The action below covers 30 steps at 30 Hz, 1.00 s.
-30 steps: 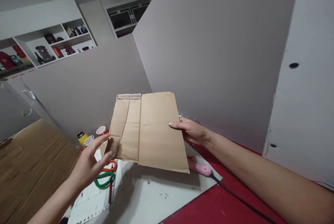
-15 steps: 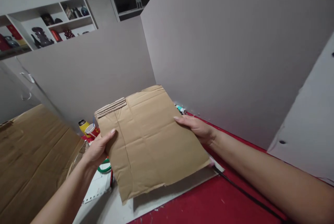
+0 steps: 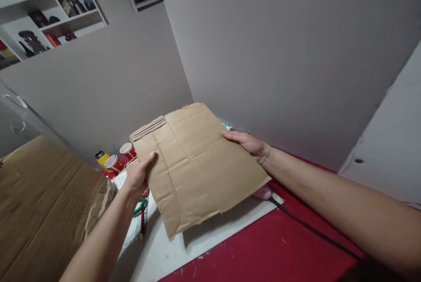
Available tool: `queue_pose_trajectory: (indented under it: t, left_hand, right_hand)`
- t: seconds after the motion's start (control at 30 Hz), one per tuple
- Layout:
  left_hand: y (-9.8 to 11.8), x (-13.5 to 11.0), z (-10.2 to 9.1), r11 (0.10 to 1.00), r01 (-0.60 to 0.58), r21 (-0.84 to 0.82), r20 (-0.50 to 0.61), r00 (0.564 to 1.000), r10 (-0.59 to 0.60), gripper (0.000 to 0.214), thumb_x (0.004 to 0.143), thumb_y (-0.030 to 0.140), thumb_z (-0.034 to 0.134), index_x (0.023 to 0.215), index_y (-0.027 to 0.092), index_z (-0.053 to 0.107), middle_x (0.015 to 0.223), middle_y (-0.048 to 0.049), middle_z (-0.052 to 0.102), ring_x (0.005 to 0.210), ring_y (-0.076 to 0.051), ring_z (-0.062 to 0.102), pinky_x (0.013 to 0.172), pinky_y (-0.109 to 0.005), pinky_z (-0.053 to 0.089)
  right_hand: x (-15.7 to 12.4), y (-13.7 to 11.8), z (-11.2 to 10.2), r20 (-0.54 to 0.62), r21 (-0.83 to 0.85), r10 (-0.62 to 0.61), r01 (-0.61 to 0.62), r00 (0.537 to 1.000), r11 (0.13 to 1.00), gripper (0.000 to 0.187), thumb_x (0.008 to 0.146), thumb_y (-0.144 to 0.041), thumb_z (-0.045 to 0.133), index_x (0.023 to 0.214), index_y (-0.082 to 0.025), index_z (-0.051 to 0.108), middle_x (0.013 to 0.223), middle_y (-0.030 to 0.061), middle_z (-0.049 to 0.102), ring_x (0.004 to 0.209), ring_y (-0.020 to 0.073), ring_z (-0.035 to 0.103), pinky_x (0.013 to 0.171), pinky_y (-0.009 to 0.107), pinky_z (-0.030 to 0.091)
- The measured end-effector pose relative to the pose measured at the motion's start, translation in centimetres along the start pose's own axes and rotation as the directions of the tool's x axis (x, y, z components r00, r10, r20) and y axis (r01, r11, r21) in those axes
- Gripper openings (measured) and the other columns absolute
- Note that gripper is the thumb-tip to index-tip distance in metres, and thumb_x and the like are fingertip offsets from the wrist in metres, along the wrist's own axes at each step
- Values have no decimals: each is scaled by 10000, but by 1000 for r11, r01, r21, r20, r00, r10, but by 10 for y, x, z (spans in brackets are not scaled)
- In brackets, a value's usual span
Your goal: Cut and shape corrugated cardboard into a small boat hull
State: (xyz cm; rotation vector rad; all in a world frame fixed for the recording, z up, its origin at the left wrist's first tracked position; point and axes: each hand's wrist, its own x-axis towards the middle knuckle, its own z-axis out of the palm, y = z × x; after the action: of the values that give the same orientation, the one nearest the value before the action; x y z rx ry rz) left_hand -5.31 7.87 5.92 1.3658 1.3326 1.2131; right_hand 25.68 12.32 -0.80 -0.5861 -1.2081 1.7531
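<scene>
Between my two hands I hold up a flat, creased piece of brown cardboard (image 3: pixel 204 163), tilted above the table. Narrow corrugated strips (image 3: pixel 149 127) lie along its far left edge. My left hand (image 3: pixel 140 174) grips the left edge, thumb on the upper face and fingers hidden beneath. The right edge is held by my right hand (image 3: pixel 248 144), also with its thumb on top. Beneath the cardboard lies a white board (image 3: pixel 164 258). A pink object (image 3: pixel 263 192) with a black cord (image 3: pixel 312 228) shows under the near right corner.
A large cardboard piece (image 3: pixel 42 203) stands at the left. Red paper cups (image 3: pixel 114 164) and a yellow bottle (image 3: pixel 102 158) are behind my left hand. A green-handled tool (image 3: pixel 140 206) lies near my left wrist. Grey panels (image 3: pixel 263 54) rise behind the red tabletop (image 3: pixel 250 247).
The cardboard and both hands have shifted slightly, with the near edge higher, uncovering more of the white board and pink object. A second red cup now shows. My view has turned a little right.
</scene>
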Motion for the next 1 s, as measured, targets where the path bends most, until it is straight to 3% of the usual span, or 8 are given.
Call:
queue_pose_trajectory:
  t: [0.1, 0.17, 0.2, 0.27, 0.33, 0.4, 0.57, 1.0]
  left_hand:
    - [9, 8, -16, 987, -133, 88, -126, 982, 143, 677, 726, 438, 731, 1311, 174, 515, 1285, -156, 632, 1144, -282, 623, 972, -416, 498]
    - [19, 12, -28, 903, -286, 322, -220, 904, 365, 808, 725, 406, 750, 1423, 235, 382, 1462, -139, 473, 1261, -263, 529, 1056, -417, 418]
    - [25, 13, -33, 782, -355, 513, -197, 838, 509, 816, 738, 394, 744, 1440, 235, 359, 1500, -143, 419, 1300, -269, 486, 1079, -428, 385]
    - [38, 14, -38, 379, -391, 839, 40, 737, 674, 679, 806, 383, 676, 1403, 185, 421, 1473, -170, 446, 1326, -292, 450, 1082, -445, 367]
    - [50, 13, -35, 35, -351, 936, 270, 775, 571, 510, 885, 372, 569, 1343, 164, 485, 1358, -170, 566, 1257, -287, 521, 1008, -413, 427]
    - [59, 13, -29, -118, -330, 937, 349, 850, 395, 383, 919, 366, 508, 1252, 185, 554, 1176, -130, 682, 1058, -266, 645, 842, -353, 495]
    - [68, 12, -17, -218, -334, 917, 381, 896, 229, 280, 923, 412, 476, 923, 187, 641, 861, -110, 724, 759, -251, 684, 644, -304, 453]
    - [66, 11, -4, -367, -291, 883, 362, 921, 142, 285, 921, 216, 357, 998, 80, 595, 743, -192, 685, 681, -306, 684, 624, -376, 466]
  right_hand:
    - [2, 1, 0, -39, 28, 37, -36, 999, 999, 344, 884, -343, 575, 1149, -137, 652, 850, 114, 769, 768, 255, 743, 769, 379, 599]
    - [1, 1, 2, -40, 16, 56, -55, 998, 998, 319, 873, -329, 597, 1111, -132, 675, 847, 114, 771, 753, 250, 743, 737, 362, 602]
    - [0, 0, 3, -37, 5, 65, -65, 997, 998, 305, 870, -326, 607, 1090, -131, 686, 849, 114, 771, 741, 246, 743, 716, 352, 603]
    - [-3, 0, 6, -27, -17, 79, -79, 997, 997, 282, 866, -332, 621, 1047, -132, 705, 852, 112, 773, 710, 238, 740, 669, 332, 600]
    - [-6, -1, 8, -11, -41, 88, -88, 996, 995, 277, 861, -353, 635, 1017, -140, 720, 846, 109, 773, 683, 236, 735, 631, 323, 593]
    - [-7, -2, 9, 9, -66, 97, -96, 995, 993, 283, 850, -376, 651, 1003, -151, 729, 834, 104, 774, 666, 239, 731, 611, 323, 586]
    - [-9, -1, 11, 24, -107, 114, -111, 993, 988, 317, 824, -405, 679, 992, -141, 732, 811, 103, 771, 663, 237, 727, 618, 327, 582]
    - [-13, -1, 22, 93, -137, 88, -75, 992, 988, 295, 817, -415, 686, 960, -160, 723, 815, 87, 764, 710, 229, 730, 677, 343, 593]
